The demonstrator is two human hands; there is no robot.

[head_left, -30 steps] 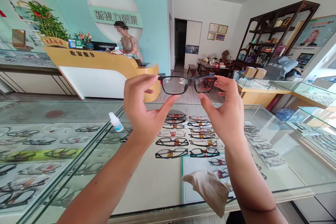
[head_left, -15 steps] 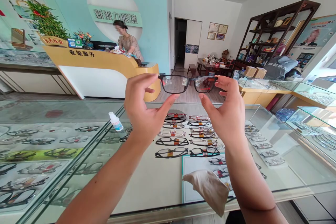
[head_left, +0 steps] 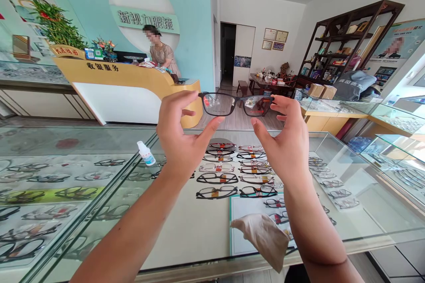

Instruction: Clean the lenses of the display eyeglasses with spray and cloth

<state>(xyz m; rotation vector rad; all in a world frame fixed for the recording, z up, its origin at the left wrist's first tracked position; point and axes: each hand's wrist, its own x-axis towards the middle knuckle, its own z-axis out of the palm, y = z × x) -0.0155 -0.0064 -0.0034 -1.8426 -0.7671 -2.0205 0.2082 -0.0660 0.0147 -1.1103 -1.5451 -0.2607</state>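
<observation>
A pair of dark-framed eyeglasses (head_left: 237, 100) is held up level in front of me, lenses facing me, above the glass display case (head_left: 186, 234). My left hand (head_left: 181, 132) grips its left end with the fingers; the thumb points inward below the left lens. At the other end, my right hand (head_left: 283, 137) has its fingers on the frame, thumb below the right lens. Beneath the hands, rows of eyeglasses (head_left: 217, 179) lie in the case. A crumpled beige cloth (head_left: 265, 236) rests on the glass near the front edge. A small white bottle (head_left: 146, 154) stands left of my left hand.
A person (head_left: 162, 53) stands behind the yellow and white counter (head_left: 133, 82). Another person in a grey top (head_left: 355, 85) bends over near the right-hand showcases. More display cases (head_left: 398, 119) stand at right, with a dark wooden shelf (head_left: 348, 40) behind.
The eyeglasses have tilted slightly and shifted a little up and to the left between my hands. Both hands keep nearly the same place; the cloth and bottle stay put.
</observation>
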